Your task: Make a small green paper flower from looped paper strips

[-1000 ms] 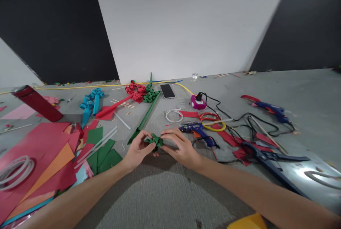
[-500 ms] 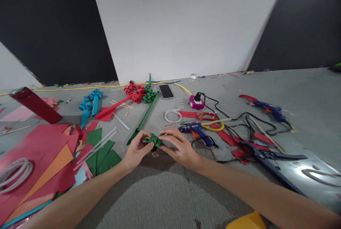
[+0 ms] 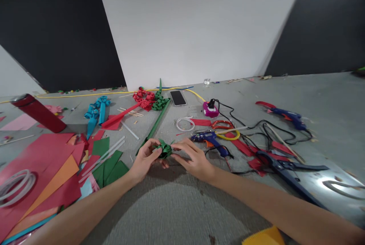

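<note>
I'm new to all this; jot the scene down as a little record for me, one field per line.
Left hand: holds a small green folded-paper piece
Right hand: fingertips at that piece's right edge; whether they grip it is unclear
Beyond the left hand: long green paper stem
Right of the hands: blue glue gun with orange trigger
Far left: red cylindrical bottle, flat red paper sheets
Behind: upright white panel

The grey floor (image 3: 176,210) is strewn with red paper sheets (image 3: 42,153) and green pieces (image 3: 116,174) on the left, while a phone (image 3: 178,98), a purple power socket (image 3: 210,110) and two blue glue guns (image 3: 207,137) are laid toward the middle and right.
</note>
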A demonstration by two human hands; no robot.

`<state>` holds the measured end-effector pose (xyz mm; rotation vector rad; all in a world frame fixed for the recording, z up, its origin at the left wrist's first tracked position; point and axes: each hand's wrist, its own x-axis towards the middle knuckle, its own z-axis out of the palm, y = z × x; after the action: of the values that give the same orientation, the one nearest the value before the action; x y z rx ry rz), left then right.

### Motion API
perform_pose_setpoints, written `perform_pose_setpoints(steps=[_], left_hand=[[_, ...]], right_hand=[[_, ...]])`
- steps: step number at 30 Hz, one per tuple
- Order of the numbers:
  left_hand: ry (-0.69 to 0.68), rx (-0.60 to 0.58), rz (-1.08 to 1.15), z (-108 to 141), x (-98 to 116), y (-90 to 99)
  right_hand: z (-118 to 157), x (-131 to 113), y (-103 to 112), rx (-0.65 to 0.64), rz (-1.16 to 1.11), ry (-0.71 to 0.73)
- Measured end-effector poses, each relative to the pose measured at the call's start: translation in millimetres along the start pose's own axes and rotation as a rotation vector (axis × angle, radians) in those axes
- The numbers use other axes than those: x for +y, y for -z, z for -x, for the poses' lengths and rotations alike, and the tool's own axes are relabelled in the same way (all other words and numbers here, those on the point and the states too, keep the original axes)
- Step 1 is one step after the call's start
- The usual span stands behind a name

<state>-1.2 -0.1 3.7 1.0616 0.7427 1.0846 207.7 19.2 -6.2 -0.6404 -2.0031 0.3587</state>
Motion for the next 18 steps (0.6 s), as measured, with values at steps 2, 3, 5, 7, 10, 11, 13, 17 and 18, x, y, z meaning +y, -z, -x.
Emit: perform_pose_setpoints(steps=[2,3,5,7,10,11,13,17,18], left_hand=[[-0.006,0.002,-0.005,-0.3,-0.2,-0.1],[-0.009,0.004,-0.01,-0.5,-0.5,-0.1],[-0.011,0.007,-0.024,-0.9,-1.2,-0.1],[-0.016,0.018,-0.032,-1.3,-1.8,-0.1],[-0.032,0.043,-0.026,-1.7,-2.0,-0.3],[-0.033,0.045,-0.024,-1.7,-1.9,-0.5],[-0.027,0.048,-0.022,-1.7,-1.3,-1.0],[-0.02,0.057,-0.022,-1.4,-0.2,-1.8],[-0.021,0.055,-0.022,-1.3,-0.2,-1.8]], right_hand=[[0.3,0.5,-0.6,0.001,-0.005,0.011],[0.4,0.8,-0.8,0.003,-0.007,0.016],[0.6,1.2,-1.3,0.007,-0.012,0.021],[0.7,1.2,-1.4,0.008,-0.013,0.019],[0.7,0.9,-1.2,0.01,-0.013,0.012],[0.7,0.6,-1.1,0.01,-0.012,0.008],[0.5,0.0,-0.7,0.012,-0.007,-0.002],[-0.3,-1.7,0.3,0.006,0.001,0.006],[-0.4,-1.9,0.5,0.004,0.002,0.011]])
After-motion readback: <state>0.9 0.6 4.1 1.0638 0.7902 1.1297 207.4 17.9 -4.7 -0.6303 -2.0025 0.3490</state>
